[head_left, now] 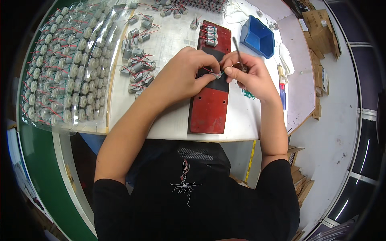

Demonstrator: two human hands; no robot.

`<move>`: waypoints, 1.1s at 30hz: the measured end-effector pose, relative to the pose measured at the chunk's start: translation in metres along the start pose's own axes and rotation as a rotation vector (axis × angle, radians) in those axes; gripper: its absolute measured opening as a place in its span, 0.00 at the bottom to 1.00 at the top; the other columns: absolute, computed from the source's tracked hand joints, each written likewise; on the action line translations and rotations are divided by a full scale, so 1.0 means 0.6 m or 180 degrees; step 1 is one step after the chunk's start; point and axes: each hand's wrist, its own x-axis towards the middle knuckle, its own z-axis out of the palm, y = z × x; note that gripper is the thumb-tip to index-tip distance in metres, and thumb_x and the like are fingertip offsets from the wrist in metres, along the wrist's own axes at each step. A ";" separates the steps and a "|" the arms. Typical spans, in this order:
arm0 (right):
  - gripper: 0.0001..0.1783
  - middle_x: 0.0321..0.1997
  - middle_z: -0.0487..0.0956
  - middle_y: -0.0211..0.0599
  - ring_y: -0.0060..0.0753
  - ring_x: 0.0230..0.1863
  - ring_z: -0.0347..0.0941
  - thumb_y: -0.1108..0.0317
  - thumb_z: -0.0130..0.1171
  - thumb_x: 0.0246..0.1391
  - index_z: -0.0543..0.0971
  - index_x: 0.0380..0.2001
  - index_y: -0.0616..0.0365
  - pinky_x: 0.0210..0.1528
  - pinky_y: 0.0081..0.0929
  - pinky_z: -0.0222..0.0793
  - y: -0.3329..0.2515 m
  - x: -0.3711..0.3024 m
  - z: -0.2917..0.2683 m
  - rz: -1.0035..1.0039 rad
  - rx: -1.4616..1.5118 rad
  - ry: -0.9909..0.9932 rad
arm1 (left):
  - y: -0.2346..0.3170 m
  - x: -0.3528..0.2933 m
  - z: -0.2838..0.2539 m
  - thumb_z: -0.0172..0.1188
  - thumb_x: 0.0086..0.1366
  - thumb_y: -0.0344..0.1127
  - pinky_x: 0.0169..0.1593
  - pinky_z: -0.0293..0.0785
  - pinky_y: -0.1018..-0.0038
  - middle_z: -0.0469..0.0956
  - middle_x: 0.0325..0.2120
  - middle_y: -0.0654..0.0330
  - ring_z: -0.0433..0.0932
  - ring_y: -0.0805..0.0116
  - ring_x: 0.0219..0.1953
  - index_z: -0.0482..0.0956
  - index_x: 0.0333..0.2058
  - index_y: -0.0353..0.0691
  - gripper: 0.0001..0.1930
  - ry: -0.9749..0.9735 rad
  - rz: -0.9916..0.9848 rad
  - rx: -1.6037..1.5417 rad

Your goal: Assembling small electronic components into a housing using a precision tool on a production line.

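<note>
My left hand [191,70] is closed over the dark middle band of a red board [209,110], its thumb and forefinger pinching a small motor [217,75]. Most of that motor is hidden by the fingers; its pale end and a bit of red wire show. Right beside it, my right hand [251,72] has its fingers curled round a slim dark metal tool [236,46] that points up and away; its exact kind cannot be made out. A short row of grey motors [211,36] lies on the board's far end.
Loose wired motors [138,66] lie left of the board, and clear plastic trays [68,68] full of motors stand farther left. At the right are a blue bin [261,42], a red-and-blue-handled tool [282,94] and tiny green pieces [248,94]. Cardboard boxes [319,28] stand beyond the table.
</note>
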 end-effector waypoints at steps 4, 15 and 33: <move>0.10 0.36 0.81 0.28 0.12 0.28 0.74 0.66 0.69 0.60 0.81 0.38 0.60 0.22 0.12 0.61 -0.004 0.007 -0.004 0.0364 -0.0373 -0.0204 | -0.007 0.003 0.001 0.69 0.59 0.30 0.50 0.76 0.62 0.83 0.35 0.57 0.79 0.54 0.44 0.83 0.36 0.39 0.07 -0.0106 0.0193 0.0095; 0.09 0.28 0.80 0.21 0.11 0.26 0.75 0.67 0.69 0.60 0.82 0.39 0.59 0.21 0.12 0.60 -0.018 0.017 0.005 0.0549 -0.0529 -0.0217 | -0.005 0.003 0.002 0.69 0.59 0.29 0.48 0.78 0.62 0.83 0.34 0.56 0.80 0.54 0.42 0.83 0.34 0.39 0.06 -0.0048 0.0164 0.0106; 0.10 0.30 0.80 0.24 0.12 0.24 0.75 0.67 0.70 0.60 0.79 0.37 0.59 0.21 0.13 0.62 -0.024 0.002 0.027 0.0622 -0.0518 0.0106 | -0.007 0.004 0.028 0.74 0.54 0.34 0.46 0.75 0.64 0.84 0.33 0.57 0.80 0.56 0.39 0.84 0.34 0.39 0.11 0.0286 -0.0112 -0.0023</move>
